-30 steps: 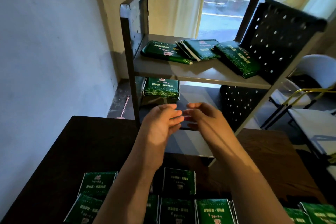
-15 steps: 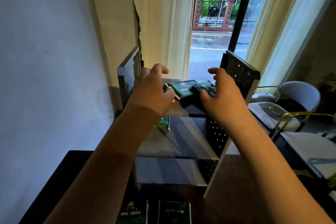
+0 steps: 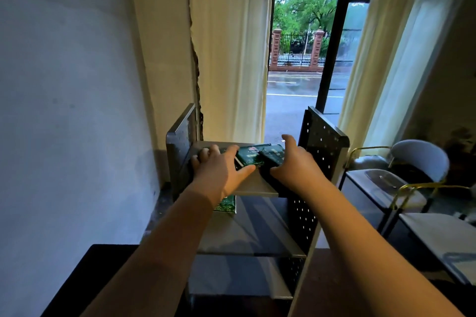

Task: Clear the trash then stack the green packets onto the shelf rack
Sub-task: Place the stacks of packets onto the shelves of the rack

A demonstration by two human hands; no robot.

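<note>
Up on the top shelf of the grey metal shelf rack with black perforated side panels [image 3: 323,144], at the middle of the frame, both hands sit on a loose row of flat dark green packets [image 3: 251,156] with pale print. The left hand [image 3: 219,171] lies palm down over the left end of the row, its fingers spread and nearly straight and its thumb stretched right along the near edge of the middle packet. It presses rather than grasps. The right hand [image 3: 296,163] is cupped against the right end of the row, just beside the right side panel, with one finger lifted. Its other fingers are hidden behind the hand, so I cannot tell whether it grips the end packet or only pushes it. One more green packet [image 3: 228,205] lies on the shelf below, partly hidden by the left forearm. A dark tabletop [image 3: 85,280] fills the lower left, and grey chairs with brass-coloured frames [image 3: 418,162] stand at the right edge.
</note>
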